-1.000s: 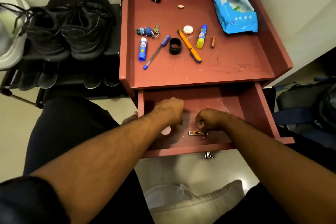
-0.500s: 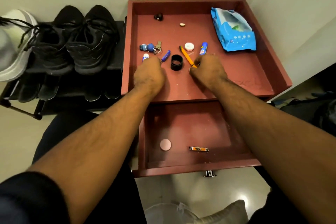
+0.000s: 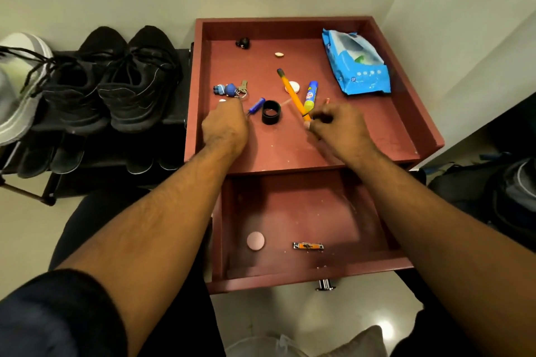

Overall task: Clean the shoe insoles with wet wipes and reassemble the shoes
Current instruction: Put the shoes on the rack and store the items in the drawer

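Black shoes (image 3: 116, 81) sat on the rack (image 3: 174, 113) left of the red side table (image 3: 406, 113), laces loose, insoles not visible from here. Wet wipes pack (image 3: 358, 66) lay in the table top's far right corner, well apart from both hands.

Left hand (image 3: 226, 127) was curled, knuckles up, over the near end of the blue screwdriver (image 3: 256, 106), just below the keychain (image 3: 230, 89); seemed to pinch the screwdriver's shaft, though the fingertips were hidden. Right hand (image 3: 338, 127) had fingers curled round the near end of the orange pen (image 3: 293, 93), with the glue stick (image 3: 311, 95) touching or just beside it; blurred, so whether both were held I could not tell.

Black ring (image 3: 271, 112) stood between the hands. Drawer (image 3: 304, 275) hung open below, holding a pink disc (image 3: 255, 240) and a nail clipper (image 3: 308, 246).

Judgement: step was clearing clutter into the drawer to free a working surface. Best done by gathering long items together, lifting them clear of the ring so it did not roll, lowering them into the drawer rather than dropping, and leaving the wipes on top
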Available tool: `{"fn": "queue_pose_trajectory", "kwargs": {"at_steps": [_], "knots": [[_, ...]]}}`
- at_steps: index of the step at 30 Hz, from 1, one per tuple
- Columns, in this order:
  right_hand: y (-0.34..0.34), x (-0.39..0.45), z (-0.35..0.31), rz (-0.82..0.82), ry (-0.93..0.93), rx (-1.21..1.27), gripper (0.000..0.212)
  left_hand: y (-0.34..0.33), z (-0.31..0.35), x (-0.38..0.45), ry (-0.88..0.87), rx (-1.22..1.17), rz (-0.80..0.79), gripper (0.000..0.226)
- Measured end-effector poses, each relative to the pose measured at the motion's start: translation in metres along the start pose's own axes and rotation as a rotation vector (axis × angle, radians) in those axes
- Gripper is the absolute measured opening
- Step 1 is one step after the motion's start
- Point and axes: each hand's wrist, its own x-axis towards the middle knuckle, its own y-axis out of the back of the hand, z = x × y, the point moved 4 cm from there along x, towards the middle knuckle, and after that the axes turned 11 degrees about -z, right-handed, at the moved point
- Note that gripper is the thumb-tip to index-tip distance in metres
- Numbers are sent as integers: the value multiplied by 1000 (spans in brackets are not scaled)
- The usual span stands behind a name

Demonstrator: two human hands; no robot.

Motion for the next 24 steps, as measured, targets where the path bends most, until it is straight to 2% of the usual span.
{"fn": "queue_pose_trajectory", "kwargs": {"at_steps": [3, 6, 7, 9, 12, 14, 18, 24], "knots": [[18, -46, 6, -149, 80, 147, 20, 19, 10, -16, -105, -70, 114, 22], [29, -79, 44, -385, 16, 12, 19, 31, 23, -53, -344, -213, 210, 14], [30, -86, 62, -469, -21, -84, 18, 24, 27, -70, -425, -230, 165, 11], [22, -92, 95, -618, -82, -345, 17, -6, 32, -95, -510, -173, -39, 7], [0, -95, 142, -758, -250, -584, 16, -72, 42, -105, -519, 127, -324, 14], [-12, -94, 166, -789, -340, -651, 14, -109, 46, -100, -486, 267, -436, 17], [-26, -95, 184, -837, -354, -749, 17, -164, 35, -83, -403, 337, -577, 20], [-35, -94, 188, -844, -373, -792, 24, -197, 18, -75, -355, 304, -647, 12]]}}
